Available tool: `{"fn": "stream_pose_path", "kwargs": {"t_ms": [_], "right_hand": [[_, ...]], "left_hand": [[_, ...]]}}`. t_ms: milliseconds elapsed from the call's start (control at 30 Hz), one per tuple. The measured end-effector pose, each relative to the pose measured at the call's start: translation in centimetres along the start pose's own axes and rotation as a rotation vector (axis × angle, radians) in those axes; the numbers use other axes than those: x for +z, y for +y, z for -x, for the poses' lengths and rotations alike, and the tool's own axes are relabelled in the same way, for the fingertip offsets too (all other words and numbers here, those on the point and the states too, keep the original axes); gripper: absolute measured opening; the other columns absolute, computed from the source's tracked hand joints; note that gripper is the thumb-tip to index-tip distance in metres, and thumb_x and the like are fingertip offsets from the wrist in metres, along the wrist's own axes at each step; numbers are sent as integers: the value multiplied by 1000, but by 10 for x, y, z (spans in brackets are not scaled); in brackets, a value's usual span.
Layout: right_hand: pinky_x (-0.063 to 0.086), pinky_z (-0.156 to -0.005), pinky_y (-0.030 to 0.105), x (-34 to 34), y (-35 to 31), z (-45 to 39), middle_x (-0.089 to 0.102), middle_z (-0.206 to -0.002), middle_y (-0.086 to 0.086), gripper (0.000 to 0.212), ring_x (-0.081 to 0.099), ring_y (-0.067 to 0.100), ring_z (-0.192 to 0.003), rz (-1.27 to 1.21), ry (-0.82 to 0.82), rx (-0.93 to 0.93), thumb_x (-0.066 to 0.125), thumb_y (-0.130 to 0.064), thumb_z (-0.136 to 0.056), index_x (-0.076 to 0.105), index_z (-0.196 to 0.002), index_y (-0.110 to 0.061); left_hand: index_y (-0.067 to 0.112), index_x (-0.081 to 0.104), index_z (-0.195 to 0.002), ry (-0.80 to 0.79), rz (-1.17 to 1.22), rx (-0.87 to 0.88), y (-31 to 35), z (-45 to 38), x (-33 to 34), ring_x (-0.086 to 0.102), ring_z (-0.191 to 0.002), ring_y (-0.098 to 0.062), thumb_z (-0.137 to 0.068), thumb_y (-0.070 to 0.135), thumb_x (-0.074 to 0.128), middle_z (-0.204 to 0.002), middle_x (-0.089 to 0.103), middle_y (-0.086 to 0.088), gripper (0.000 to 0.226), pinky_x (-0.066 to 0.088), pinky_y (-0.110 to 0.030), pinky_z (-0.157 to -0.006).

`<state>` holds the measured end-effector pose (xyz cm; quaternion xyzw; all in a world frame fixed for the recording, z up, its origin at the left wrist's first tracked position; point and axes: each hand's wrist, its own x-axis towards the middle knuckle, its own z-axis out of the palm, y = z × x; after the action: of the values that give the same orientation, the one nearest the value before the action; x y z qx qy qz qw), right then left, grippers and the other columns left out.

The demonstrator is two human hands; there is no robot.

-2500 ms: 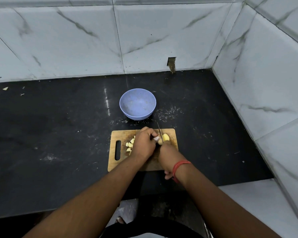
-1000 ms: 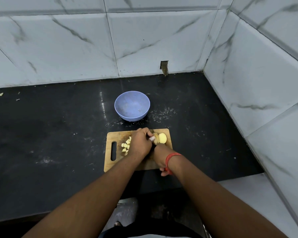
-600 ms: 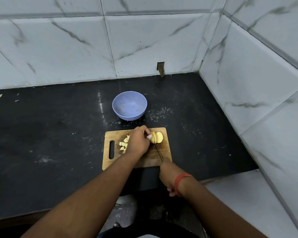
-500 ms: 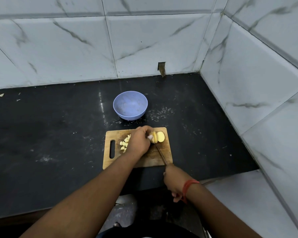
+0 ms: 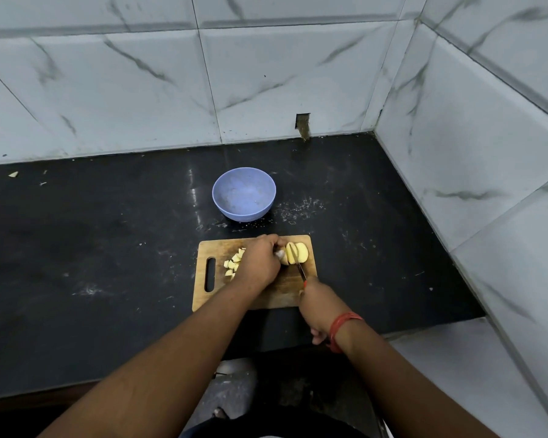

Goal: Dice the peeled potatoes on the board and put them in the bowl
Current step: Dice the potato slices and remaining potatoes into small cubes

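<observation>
Head view: My left hand [image 5: 260, 263] rests on the rectangular wooden cutting board [image 5: 276, 295], fingers curled over the pale yellow peeled potato [image 5: 295, 252] at the board's far right corner, pinning it in place. My right hand [image 5: 318, 306], a red thread band [image 5: 342, 327] at its wrist, is wrapped around the handle of the slim red-handled knife [image 5: 299, 267]; the blade lies across the potato, between its cut slices. Small yellow potato cubes [image 5: 233, 263] lie on the board just left of my left hand. The round blue plastic bowl [image 5: 244, 194] stands on the black stone counter [image 5: 92, 248], just beyond the board.
</observation>
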<state>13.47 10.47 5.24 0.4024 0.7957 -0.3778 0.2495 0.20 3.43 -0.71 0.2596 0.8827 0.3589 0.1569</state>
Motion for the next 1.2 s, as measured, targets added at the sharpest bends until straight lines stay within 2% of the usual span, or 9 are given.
{"fn": "stream_pose_path", "kwargs": {"t_ms": [133, 333, 467, 567, 700, 833, 967, 1067, 1200], "right_hand": [[47, -60, 33, 1, 1, 0, 42, -72, 1, 34, 44, 13, -56, -37, 3, -71, 37, -10, -99, 48, -130, -1], [47, -53, 29, 0, -13, -5, 53, -79, 9, 33, 54, 19, -59, -89, -69, -2, 43, -12, -98, 54, -125, 3], [44, -79, 39, 8, -27, -16, 49, -80, 20, 51, 50, 36, -74, -414, -74, 493, 42, -45, -98, 55, -94, 5], [50, -77, 34, 6, -25, -11, 41, -68, 5, 30, 48, 21, -64, -415, -59, 381, 46, -29, -100, 46, -80, -7], [45, -82, 36, 7, -30, -19, 48, -73, 15, 60, 49, 28, -69, -481, -43, 740, 43, -54, -96, 51, -75, 1], [52, -65, 27, -1, -27, -21, 52, -71, 5, 35, 51, 19, -61, -404, -65, 386, 48, -20, -99, 40, -66, -12], [49, -82, 29, 8, -9, -19, 51, -74, 10, 40, 45, 22, -61, -314, -6, 539, 43, -29, -102, 48, -71, -3], [49, -56, 29, 0, 14, -6, 46, -68, 4, 16, 47, 16, -55, -109, -45, 164, 43, -14, -99, 52, -88, -8], [45, -46, 24, 0, 27, -1, 55, -77, 9, 20, 48, 16, -49, -26, -153, 80, 37, -11, -97, 56, -103, -11]], "left_hand": [[12, 72, -107, 8, 13, 3, 0, 0, 0, 60, -99, -13, -94, 4, 63, -112, 66, -3, 18, 38, -17, -85], [11, 71, -101, 4, -6, 22, 0, 1, -1, 57, -92, -13, -93, 4, 62, -106, 65, -5, 14, 40, -20, -79], [11, 69, -99, 13, -22, 10, 1, 2, 0, 58, -92, -16, -93, 4, 62, -104, 64, -6, 12, 41, -23, -78], [13, 68, -98, 5, -23, -1, 3, 1, -1, 57, -91, -15, -93, 4, 62, -103, 63, -5, 11, 39, -23, -78], [13, 69, -96, 0, -11, 2, 2, 2, -1, 60, -94, -18, -92, 3, 64, -104, 64, -5, 11, 44, -26, -82], [12, 69, -98, 9, -6, 5, 2, 4, -2, 59, -95, -18, -91, 3, 66, -105, 65, -6, 12, 46, -29, -85], [11, 68, -105, -6, -21, -14, 3, 6, -2, 59, -98, -20, -93, 6, 64, -108, 63, -7, 13, 43, -27, -82], [14, 68, -119, -31, -41, -5, 6, 9, -4, 54, -97, -15, -97, 8, 60, -110, 58, -3, 24, 38, -23, -84], [17, 67, -119, -32, -40, -13, 8, 15, -6, 47, -94, -8, -98, 8, 58, -111, 47, 3, 24, 33, -14, -86]]}}
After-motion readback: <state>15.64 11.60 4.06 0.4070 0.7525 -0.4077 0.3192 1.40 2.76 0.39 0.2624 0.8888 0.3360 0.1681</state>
